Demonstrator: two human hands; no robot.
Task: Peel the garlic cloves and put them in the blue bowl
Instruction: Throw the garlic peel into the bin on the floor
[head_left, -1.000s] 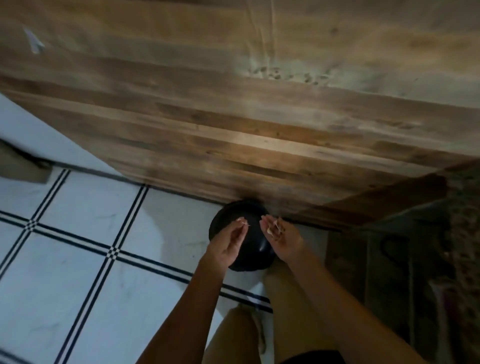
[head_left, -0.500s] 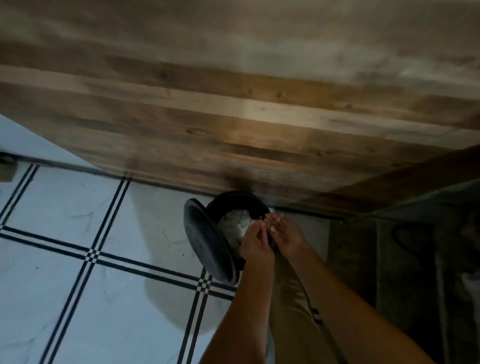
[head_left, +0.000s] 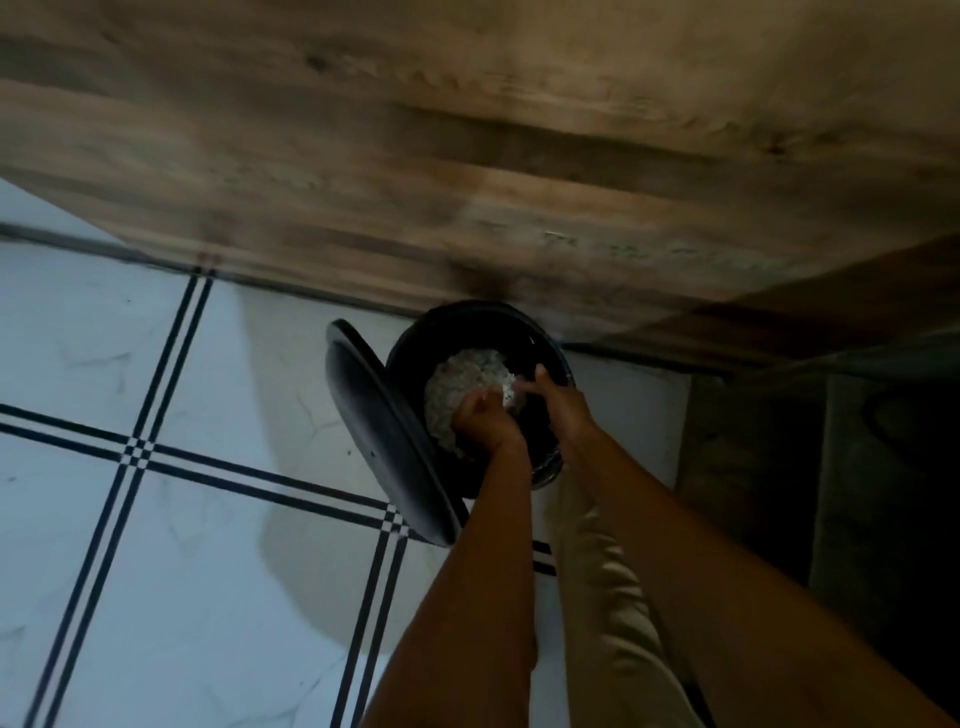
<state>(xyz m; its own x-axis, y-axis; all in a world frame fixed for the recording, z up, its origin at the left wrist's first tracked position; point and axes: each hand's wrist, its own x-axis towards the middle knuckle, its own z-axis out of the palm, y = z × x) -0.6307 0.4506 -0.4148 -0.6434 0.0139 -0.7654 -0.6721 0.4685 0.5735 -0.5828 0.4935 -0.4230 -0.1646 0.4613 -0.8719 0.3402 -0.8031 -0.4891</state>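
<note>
Two bare forearms rise from 6 o'clock, a pale trouser leg (head_left: 613, 597) between them. The left hand (head_left: 485, 422) and right hand (head_left: 560, 402) nearly touch over the open mouth of a black bin (head_left: 470, 318). The left fingers curl under, out of sight. The right thumb sticks up. Whether either hand pinches a garlic clove cannot be told. A pale flaky heap (head_left: 467, 376) lies inside the bin, and its lid (head_left: 384, 441) stands tipped open at 9 o'clock. White tiled floor (head_left: 156, 519) spreads toward 8 o'clock, and a wooden panel (head_left: 467, 156) spans 12 o'clock.
</note>
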